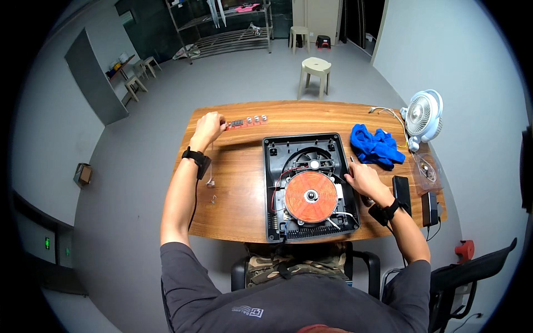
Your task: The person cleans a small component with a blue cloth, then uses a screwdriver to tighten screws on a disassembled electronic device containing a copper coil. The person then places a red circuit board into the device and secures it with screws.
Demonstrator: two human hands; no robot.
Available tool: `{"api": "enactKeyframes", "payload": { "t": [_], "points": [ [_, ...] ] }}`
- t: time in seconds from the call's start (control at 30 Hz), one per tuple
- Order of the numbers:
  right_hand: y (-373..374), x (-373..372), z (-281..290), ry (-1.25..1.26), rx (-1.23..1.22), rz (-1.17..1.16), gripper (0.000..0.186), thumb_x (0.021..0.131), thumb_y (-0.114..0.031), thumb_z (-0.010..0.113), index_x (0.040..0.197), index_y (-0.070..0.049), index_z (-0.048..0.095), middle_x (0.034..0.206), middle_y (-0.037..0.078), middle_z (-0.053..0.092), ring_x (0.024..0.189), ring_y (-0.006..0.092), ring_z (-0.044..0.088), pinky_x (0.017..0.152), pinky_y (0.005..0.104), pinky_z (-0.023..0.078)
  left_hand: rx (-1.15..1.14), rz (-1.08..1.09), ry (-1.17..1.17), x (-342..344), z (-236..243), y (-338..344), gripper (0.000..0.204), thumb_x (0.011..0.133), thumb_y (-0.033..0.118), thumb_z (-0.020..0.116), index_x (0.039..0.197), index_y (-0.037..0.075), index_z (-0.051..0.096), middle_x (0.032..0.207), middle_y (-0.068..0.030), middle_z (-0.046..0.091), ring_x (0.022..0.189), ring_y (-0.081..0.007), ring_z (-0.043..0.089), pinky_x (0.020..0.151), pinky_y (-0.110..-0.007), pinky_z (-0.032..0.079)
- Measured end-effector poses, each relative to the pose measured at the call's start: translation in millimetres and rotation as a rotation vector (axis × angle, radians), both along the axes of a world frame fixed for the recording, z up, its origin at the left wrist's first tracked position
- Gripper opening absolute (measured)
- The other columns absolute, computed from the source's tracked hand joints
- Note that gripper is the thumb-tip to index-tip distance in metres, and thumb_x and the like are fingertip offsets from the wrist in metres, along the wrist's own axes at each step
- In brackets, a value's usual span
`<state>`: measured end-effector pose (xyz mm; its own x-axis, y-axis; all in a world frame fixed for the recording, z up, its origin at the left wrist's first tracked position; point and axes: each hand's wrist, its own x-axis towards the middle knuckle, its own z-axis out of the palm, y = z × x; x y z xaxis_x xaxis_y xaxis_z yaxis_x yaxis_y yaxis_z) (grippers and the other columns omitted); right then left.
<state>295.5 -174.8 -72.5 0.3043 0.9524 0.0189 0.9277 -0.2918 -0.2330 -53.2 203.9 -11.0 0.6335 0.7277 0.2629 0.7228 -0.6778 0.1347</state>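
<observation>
My left hand [210,127] is closed on the left end of a narrow red circuit board [247,122] with a dark digit display and several round buttons, at the table's far left. Below that hand a thin white cable [211,172] trails down to a small connector. An opened induction cooker base [272,194] lies in front of me, showing its round copper coil [302,208] and a black fan [304,158]. My right hand [366,181] is closed at the base's right edge. A small metallic tip shows by its fingers; what it holds is mostly hidden.
A blue cloth [375,147] and a small white fan [423,116] sit at the far right. Nearer are a clear plastic box [430,172], a black case [401,191] and a black adapter [429,210]. Tiny white pieces [213,200] lie left of the base.
</observation>
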Motion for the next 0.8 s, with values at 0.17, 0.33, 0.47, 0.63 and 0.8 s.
{"api": "enactKeyframes", "payload": {
  "t": [0.17,0.33,0.47,0.63,0.8],
  "points": [
    [-1,0,-5,0.001,0.033,0.001,0.025,0.090,-0.027,0.069,0.088,-0.003,0.061,0.085,0.019,0.069,0.086,0.0416,0.067,0.074,0.0519,0.053,-0.014,-0.104,0.071,28,19,-36,0.017,0.086,0.021,0.071,0.091,0.006,0.077,0.092,-0.0137,0.074,0.089,-0.0335,0.070,0.079,-0.045,0.055],
    [-1,2,-11,0.016,0.055,-0.008,0.026,0.090,-0.028,0.069,0.089,-0.003,0.061,0.086,0.019,0.069,0.086,0.0408,0.068,0.074,0.0515,0.053,-0.026,-0.195,0.123,64,20,-68,0.016,0.084,0.021,0.071,0.089,0.007,0.078,0.088,-0.0146,0.074,0.086,-0.0341,0.071,0.078,-0.045,0.057],
    [0,3,-8,-0.013,0.053,-0.001,0.025,0.090,-0.028,0.069,0.090,-0.004,0.062,0.084,0.018,0.069,0.084,0.0401,0.068,0.070,0.0508,0.054,-0.031,-0.264,0.155,93,7,-89,0.018,0.083,0.024,0.070,0.087,0.009,0.077,0.085,-0.0154,0.074,0.083,-0.0357,0.072,0.075,-0.046,0.057],
    [13,11,16,0.006,0.151,-0.008,0.025,0.089,-0.027,0.070,0.093,-0.003,0.064,0.091,0.021,0.069,0.088,0.0408,0.069,0.074,0.0517,0.055,-0.038,-0.328,0.157,122,-9,-112,0.017,0.083,0.021,0.069,0.087,0.008,0.078,0.084,-0.0173,0.074,0.082,-0.0364,0.072,0.075,-0.047,0.057],
    [47,35,32,0.076,0.208,0.116,0.023,0.087,-0.020,0.072,0.104,-0.005,0.065,0.108,0.015,0.067,0.106,0.0360,0.065,0.089,0.0452,0.053,-0.032,-0.317,0.106,140,-26,-122,0.016,0.083,0.020,0.068,0.086,0.007,0.077,0.083,-0.0179,0.073,0.082,-0.0368,0.072,0.075,-0.047,0.057]
  ]
}}
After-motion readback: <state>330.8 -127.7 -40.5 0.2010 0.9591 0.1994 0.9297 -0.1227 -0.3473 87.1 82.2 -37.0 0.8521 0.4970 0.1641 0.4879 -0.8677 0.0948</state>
